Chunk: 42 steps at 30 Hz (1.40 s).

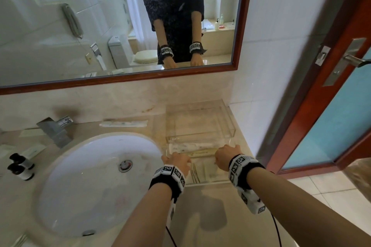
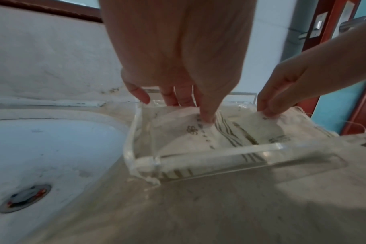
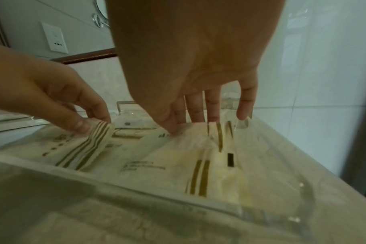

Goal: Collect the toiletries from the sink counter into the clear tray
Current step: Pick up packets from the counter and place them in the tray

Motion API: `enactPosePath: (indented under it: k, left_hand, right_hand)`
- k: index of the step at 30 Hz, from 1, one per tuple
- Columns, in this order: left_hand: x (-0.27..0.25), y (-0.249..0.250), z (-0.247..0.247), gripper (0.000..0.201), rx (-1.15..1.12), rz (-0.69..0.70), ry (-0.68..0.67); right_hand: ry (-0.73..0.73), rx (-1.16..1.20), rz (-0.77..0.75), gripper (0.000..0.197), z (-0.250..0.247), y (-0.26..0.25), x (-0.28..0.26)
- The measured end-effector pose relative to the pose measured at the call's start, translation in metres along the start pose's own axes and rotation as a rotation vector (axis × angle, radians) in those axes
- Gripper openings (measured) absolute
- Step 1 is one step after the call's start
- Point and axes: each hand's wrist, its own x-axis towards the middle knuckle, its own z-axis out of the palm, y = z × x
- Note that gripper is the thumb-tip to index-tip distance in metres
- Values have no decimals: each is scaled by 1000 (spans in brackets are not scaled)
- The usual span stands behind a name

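Note:
A shallow clear tray (image 1: 210,183) lies on the counter right of the sink, holding several cream sachets printed with gold stripes. My left hand (image 1: 176,163) reaches into its left half, and thumb and fingers (image 2: 207,118) pinch a striped sachet (image 2: 226,133) and lift its edge (image 3: 98,132). My right hand (image 1: 227,156) is over the right half, where its thumb and fingers (image 3: 171,129) pinch a second sachet (image 3: 157,158) lying flat in the tray. Both hands are inside the tray's rim (image 2: 219,154).
A taller clear box (image 1: 200,122) stands just behind the tray. A long white wrapped packet (image 1: 123,123) lies by the back wall. Two dark bottles (image 1: 21,168) and white sachets (image 1: 34,151) sit left of the basin (image 1: 96,182), behind it the faucet (image 1: 57,129). A red-framed door (image 1: 331,106) stands at right.

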Motion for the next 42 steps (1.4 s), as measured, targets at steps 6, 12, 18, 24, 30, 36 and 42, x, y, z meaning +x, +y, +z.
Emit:
enactPosePath:
  k: [6,12,18,24,30,36,42]
  left_hand:
    - [4,17,4,31,-128,75,42]
    - [3,25,14,53,-30,120,39]
    - [-3,21,21,46,61,221,8]
    - [-5,10,25,41,104,201,42]
    - [-8,3,31,37,57,151,58]
    - [-15,-4,32,50,91,143,113]
    - [-30,-19,23,59,82,101,139]
  right_hand:
    - [30,-26,-1,30,7,9,2]
    - [86,-73,-35,33,15,11,1]
    - [15,19,-51,32,14,8,3]
    - [37,20,-98,39,14,-1,2]
    - [-21,73,-68,40,16,-1,-1]
    - [50,21,-74,37,15,-4,-6]
    - [200,-17,-179,31,-2,-28,-7]
